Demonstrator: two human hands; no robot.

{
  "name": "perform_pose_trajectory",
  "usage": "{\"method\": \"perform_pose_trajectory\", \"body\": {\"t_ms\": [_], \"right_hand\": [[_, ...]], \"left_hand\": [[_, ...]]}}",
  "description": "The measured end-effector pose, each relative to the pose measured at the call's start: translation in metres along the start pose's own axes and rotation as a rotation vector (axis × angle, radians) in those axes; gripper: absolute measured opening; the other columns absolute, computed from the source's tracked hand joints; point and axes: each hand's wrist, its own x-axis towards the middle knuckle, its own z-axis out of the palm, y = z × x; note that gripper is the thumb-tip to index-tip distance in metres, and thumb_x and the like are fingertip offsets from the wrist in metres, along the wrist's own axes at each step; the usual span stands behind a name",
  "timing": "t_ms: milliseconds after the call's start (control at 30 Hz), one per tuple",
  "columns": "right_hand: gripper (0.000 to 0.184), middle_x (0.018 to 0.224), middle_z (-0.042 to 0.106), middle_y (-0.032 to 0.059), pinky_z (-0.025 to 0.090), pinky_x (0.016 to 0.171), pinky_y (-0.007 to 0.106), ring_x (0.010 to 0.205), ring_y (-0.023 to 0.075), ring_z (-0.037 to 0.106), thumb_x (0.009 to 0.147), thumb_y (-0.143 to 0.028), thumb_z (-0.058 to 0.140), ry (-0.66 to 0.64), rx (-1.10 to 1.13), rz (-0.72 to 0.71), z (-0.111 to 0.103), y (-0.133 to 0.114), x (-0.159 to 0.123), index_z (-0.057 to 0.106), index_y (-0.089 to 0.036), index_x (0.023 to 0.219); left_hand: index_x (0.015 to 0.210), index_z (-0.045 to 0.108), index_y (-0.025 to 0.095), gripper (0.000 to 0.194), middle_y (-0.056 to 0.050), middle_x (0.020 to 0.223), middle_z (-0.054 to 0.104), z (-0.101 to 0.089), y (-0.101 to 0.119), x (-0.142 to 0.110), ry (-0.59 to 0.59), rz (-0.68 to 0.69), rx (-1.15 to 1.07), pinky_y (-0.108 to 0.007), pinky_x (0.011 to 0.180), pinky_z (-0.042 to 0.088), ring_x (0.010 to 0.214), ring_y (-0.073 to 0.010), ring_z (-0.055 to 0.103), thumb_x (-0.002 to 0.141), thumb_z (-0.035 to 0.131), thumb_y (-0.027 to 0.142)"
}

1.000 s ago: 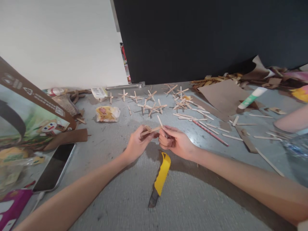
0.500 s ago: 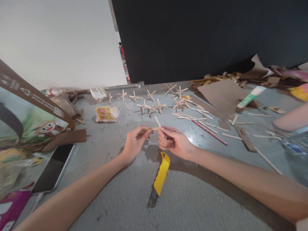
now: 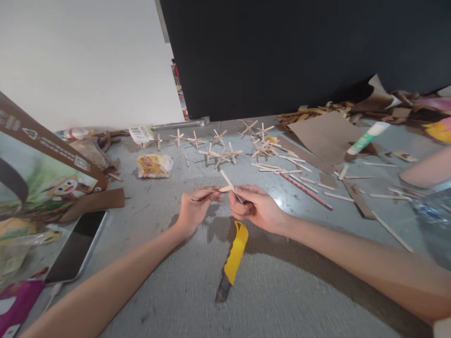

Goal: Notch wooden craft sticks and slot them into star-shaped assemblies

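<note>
My left hand and my right hand meet above the grey table, both pinched on thin wooden craft sticks. The left fingers grip a stick lying roughly level; the right fingers grip a second one angled up to the left, crossing it. A yellow-handled utility knife lies on the table just below the hands. Behind them stand several glued stick crosses and loose sticks.
A phone and a printed cardboard box are at the left. A snack packet, a red pencil, brown card sheets and a glue tube lie further back. Another person's arm shows at the right edge.
The sticks between my fingers have been turned slightly, the left one now lying flatter. Both hands stay in the same spot; the view shifted a little.
</note>
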Motion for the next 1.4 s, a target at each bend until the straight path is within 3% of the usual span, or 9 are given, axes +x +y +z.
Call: {"method": "perform_pose_trajectory", "body": {"t_ms": [300, 633, 967, 1067, 1233, 1300, 1400], "right_hand": [[0.041, 0.056, 0.023, -0.0102, 0.022, 0.052, 0.027, 0.049, 0.0093, 0.020, 0.100, -0.051, 0.066, -0.013, 0.009, 0.000, 0.005, 0.007, 0.002, 0.057, -0.021, 0.074], [0.041, 0.052, 0.020, -0.0122, 0.020, 0.048, 0.025, 0.046, 0.0079, 0.012, 0.102, -0.045, 0.062, -0.061, -0.051, 0.105, -0.007, -0.007, 0.002, 0.052, -0.021, 0.071], [0.042, 0.054, 0.023, -0.0112, 0.020, 0.050, 0.026, 0.048, 0.0085, 0.016, 0.101, -0.052, 0.065, 0.053, 0.002, -0.074, 0.011, 0.014, 0.000, 0.054, -0.022, 0.074], [0.043, 0.054, 0.023, -0.0115, 0.020, 0.050, 0.026, 0.048, 0.0086, 0.016, 0.101, -0.053, 0.065, 0.015, -0.001, -0.062, 0.010, 0.011, 0.000, 0.053, -0.022, 0.074], [0.042, 0.052, 0.023, -0.0120, 0.021, 0.049, 0.026, 0.046, 0.0079, 0.015, 0.102, -0.049, 0.063, -0.096, -0.075, 0.076, -0.001, -0.007, 0.003, 0.053, -0.022, 0.072], [0.041, 0.051, 0.027, -0.0111, 0.022, 0.049, 0.026, 0.046, 0.0077, 0.018, 0.103, -0.049, 0.061, -0.060, -0.130, 0.052, -0.004, -0.012, 0.004, 0.057, -0.020, 0.073], [0.037, 0.052, 0.040, -0.0083, 0.028, 0.050, 0.027, 0.045, 0.0082, 0.034, 0.102, -0.048, 0.062, 0.009, -0.228, -0.002, -0.005, -0.013, 0.004, 0.062, -0.019, 0.080]], "left_hand": [[0.084, 0.086, 0.023, 0.033, -0.008, 0.100, 0.085, 0.002, 0.001, -0.001, 0.005, 0.000, -0.025, -0.041, 0.076, 0.073, 0.081, -0.0238, 0.082, 0.079, 0.085, 0.056], [0.080, 0.084, 0.022, 0.023, -0.008, 0.098, 0.084, -0.001, -0.002, 0.000, -0.005, -0.011, 0.016, -0.040, 0.074, 0.072, 0.074, -0.0229, 0.081, 0.083, 0.083, 0.045], [0.086, 0.087, 0.024, 0.030, -0.007, 0.097, 0.085, 0.003, 0.000, -0.005, 0.015, 0.024, 0.031, -0.042, 0.075, 0.073, 0.084, -0.0256, 0.082, 0.082, 0.082, 0.054], [0.084, 0.086, 0.025, 0.029, -0.007, 0.095, 0.084, 0.003, 0.000, -0.005, 0.025, 0.048, 0.031, -0.043, 0.075, 0.073, 0.083, -0.0256, 0.082, 0.082, 0.083, 0.053], [0.079, 0.085, 0.022, 0.036, -0.007, 0.094, 0.084, 0.004, 0.001, -0.004, 0.026, 0.024, -0.016, -0.041, 0.071, 0.074, 0.075, -0.0227, 0.080, 0.080, 0.083, 0.058], [0.080, 0.085, 0.022, 0.037, -0.007, 0.094, 0.084, 0.005, 0.003, -0.004, 0.004, 0.009, -0.019, -0.040, 0.072, 0.074, 0.077, -0.0226, 0.080, 0.082, 0.081, 0.059], [0.082, 0.086, 0.021, 0.038, -0.007, 0.094, 0.084, 0.005, 0.006, -0.004, 0.002, 0.002, -0.021, -0.040, 0.073, 0.074, 0.082, -0.0237, 0.080, 0.082, 0.081, 0.059]]}}
